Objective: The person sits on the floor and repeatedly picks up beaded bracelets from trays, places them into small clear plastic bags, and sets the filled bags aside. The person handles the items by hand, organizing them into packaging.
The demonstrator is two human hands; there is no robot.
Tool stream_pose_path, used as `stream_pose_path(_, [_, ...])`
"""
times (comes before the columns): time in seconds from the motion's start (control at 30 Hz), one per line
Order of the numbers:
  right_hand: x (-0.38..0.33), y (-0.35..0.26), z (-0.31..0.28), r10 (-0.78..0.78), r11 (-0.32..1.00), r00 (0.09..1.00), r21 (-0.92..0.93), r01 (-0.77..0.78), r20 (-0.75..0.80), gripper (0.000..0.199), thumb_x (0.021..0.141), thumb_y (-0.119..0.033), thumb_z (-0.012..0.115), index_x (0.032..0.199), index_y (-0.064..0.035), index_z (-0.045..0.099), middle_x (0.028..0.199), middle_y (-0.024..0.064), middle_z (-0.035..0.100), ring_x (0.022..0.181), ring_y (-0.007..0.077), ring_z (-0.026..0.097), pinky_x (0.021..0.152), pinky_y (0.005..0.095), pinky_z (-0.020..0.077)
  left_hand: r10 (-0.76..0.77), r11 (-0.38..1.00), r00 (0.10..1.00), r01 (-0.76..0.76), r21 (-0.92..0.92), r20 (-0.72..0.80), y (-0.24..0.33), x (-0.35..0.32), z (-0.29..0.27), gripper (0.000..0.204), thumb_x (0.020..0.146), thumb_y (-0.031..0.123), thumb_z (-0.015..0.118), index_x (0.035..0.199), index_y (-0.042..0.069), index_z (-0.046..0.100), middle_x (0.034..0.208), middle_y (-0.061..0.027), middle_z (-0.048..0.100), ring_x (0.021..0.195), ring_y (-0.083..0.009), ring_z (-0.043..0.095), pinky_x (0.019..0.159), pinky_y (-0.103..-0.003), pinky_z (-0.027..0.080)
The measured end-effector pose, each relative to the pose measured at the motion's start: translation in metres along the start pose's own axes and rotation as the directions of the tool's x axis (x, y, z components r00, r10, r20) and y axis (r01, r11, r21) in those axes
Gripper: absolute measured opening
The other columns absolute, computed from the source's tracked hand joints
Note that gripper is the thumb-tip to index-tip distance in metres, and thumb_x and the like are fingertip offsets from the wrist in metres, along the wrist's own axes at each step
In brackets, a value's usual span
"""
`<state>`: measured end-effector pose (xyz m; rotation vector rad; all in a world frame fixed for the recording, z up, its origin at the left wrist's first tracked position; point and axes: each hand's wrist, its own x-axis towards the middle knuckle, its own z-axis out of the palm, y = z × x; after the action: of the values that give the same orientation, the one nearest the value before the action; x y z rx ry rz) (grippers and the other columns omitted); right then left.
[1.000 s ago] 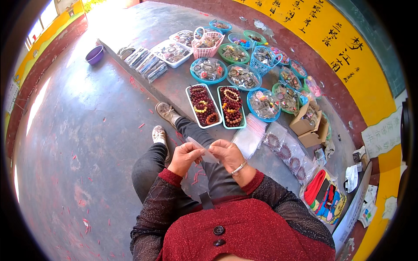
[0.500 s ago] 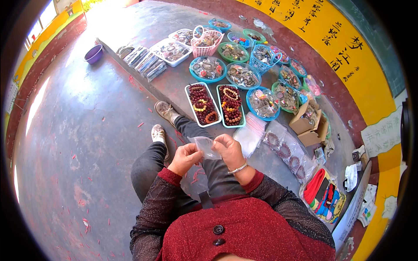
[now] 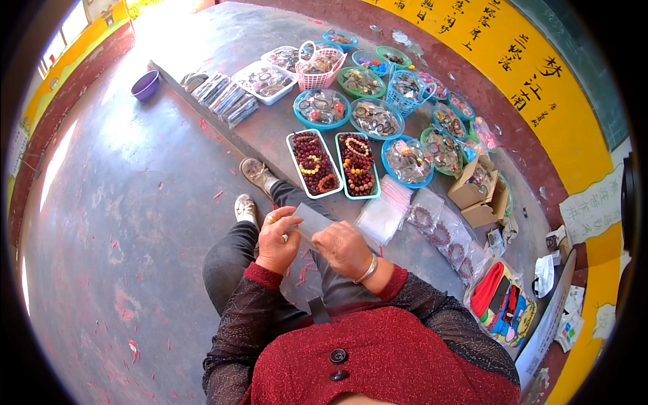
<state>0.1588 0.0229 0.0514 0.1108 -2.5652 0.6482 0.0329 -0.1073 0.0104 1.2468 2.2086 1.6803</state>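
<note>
A clear plastic bag is stretched between my two hands above my lap. Its left edge is pinched by my left hand, whose fingers are bent. On the other side my right hand, with a silver bangle at the wrist, grips the bag with closed fingers, back of the hand up. Nothing shows inside the bag. Beyond my hands stand two white trays of beaded bracelets, the left tray and the right tray. A stack of clear bags lies right of my hands.
Several baskets and bowls of packaged items, among them a pink basket and a blue bowl, crowd the raised floor ahead. Bagged bracelets, a cardboard box and a colourful cloth bundle lie right. A purple basin stands far left.
My right hand has turned over and moved down, so its back now faces up. My left hand has shifted slightly up, and the bag has tilted between them.
</note>
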Motion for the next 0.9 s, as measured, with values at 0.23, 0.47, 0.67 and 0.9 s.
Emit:
stream_pose_path(0.23, [0.002, 0.007, -0.007, 0.068, 0.992, 0.995, -0.111, -0.059, 0.073, 0.012, 0.078, -0.012, 0.059, 0.088, -0.0080, 0.056, 0.079, 0.0077, 0.058, 0.077, 0.0250, 0.057, 0.069, 0.0376, 0.0410, 0.204, 0.966, 0.979, -0.202, 0.159, 0.007, -0.007, -0.001, 0.003, 0.017, 0.070, -0.002, 0.063, 0.086, 0.002, 0.066, 0.094, -0.0114, 0.065, 0.085, -0.0241, 0.063, 0.076, -0.031, 0.050])
stream_pose_path(0.47, [-0.006, 0.023, 0.005, 0.278, 0.926, 0.960, -0.275, -0.257, 0.038, 0.015, 0.073, -0.012, 0.061, 0.086, -0.0089, 0.055, 0.083, 0.0086, 0.056, 0.080, 0.0269, 0.057, 0.070, 0.0387, 0.0432, 0.298, 0.935, 0.951, -0.272, 0.229, -0.086, 0.001, 0.001, 0.006, 0.019, 0.070, -0.003, 0.060, 0.089, 0.000, 0.064, 0.095, -0.0128, 0.064, 0.089, -0.0280, 0.061, 0.079, -0.034, 0.049])
stream_pose_path(0.67, [0.001, 0.023, -0.001, 0.463, 0.886, 0.884, 0.029, -0.462, -0.062, 0.019, 0.072, -0.006, 0.057, 0.091, -0.0057, 0.055, 0.088, 0.0117, 0.057, 0.081, 0.0323, 0.058, 0.070, 0.0392, 0.0482, 0.181, 0.940, 0.974, -0.212, 0.269, 0.138, -0.002, -0.004, 0.012, 0.036, 0.070, -0.009, 0.050, 0.103, 0.001, 0.061, 0.103, -0.0160, 0.061, 0.097, -0.0316, 0.058, 0.083, -0.036, 0.048])
stream_pose_path(0.9, [-0.004, 0.031, 0.004, 0.330, 0.944, 0.944, 0.028, -0.329, -0.027, 0.026, 0.072, -0.001, 0.055, 0.097, -0.0052, 0.056, 0.097, 0.0138, 0.057, 0.090, 0.0330, 0.057, 0.079, 0.0391, 0.0468, 0.056, 0.978, 0.990, -0.080, 0.193, 0.126, -0.010, -0.007, 0.013, 0.029, 0.076, -0.001, 0.053, 0.104, 0.002, 0.061, 0.091, -0.0169, 0.064, 0.084, -0.0307, 0.062, 0.075, -0.035, 0.050])
